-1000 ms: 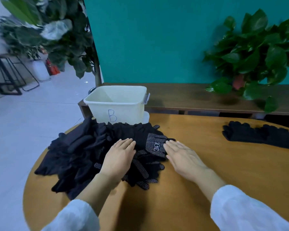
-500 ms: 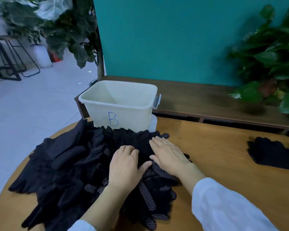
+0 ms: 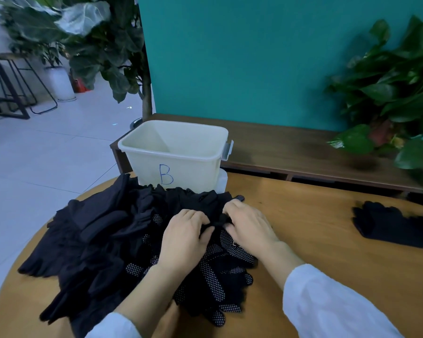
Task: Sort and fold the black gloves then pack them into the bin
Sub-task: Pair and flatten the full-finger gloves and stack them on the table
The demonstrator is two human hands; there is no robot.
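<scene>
A big heap of black gloves [image 3: 103, 240], some with white dots, covers the left half of the round wooden table [image 3: 327, 252]. Both hands lie on the heap's right part, side by side. My left hand [image 3: 183, 237] has its fingers curled into the fabric and pinches a black glove [image 3: 213, 217] against its thumb. My right hand [image 3: 249, 225] curls its fingertips onto the same glove from the right. Behind the heap stands a cream bin [image 3: 174, 154] marked "B"; no gloves show inside it.
A second, smaller pile of black gloves [image 3: 396, 228] lies at the table's right edge. A low wooden bench [image 3: 291, 147] runs behind the table against a teal wall, with leafy plants [image 3: 396, 98] at right and back left.
Both hands moved together onto the heap's top; their flat fingers have curled and gathered glove fabric between them. The view shifted left and closer.
</scene>
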